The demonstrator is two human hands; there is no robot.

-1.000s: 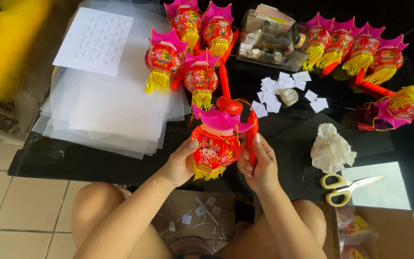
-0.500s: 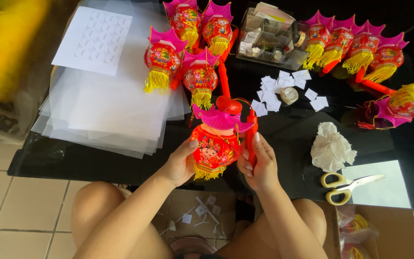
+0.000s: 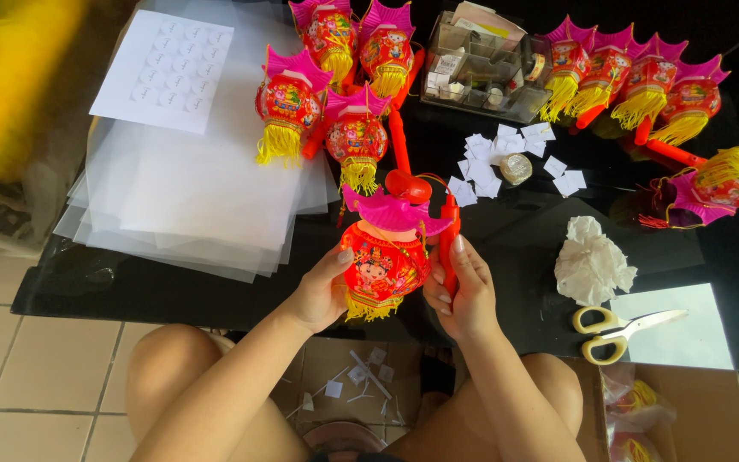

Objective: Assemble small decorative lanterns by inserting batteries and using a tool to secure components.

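Black table over tiled floor, clear plastic sheets at left. Red paper lantern sits at near table edge, between your hands. Left hand cups its left side, right hand wraps red stick and right side. Both closed on lantern. Looks light, thin, easy to crush. Hold by stick or pink top rim, not yellow fringe.

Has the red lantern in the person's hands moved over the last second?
No. The red lantern sits at the same spot relative to the scissors and the clear sheets; both hands hold it as before.
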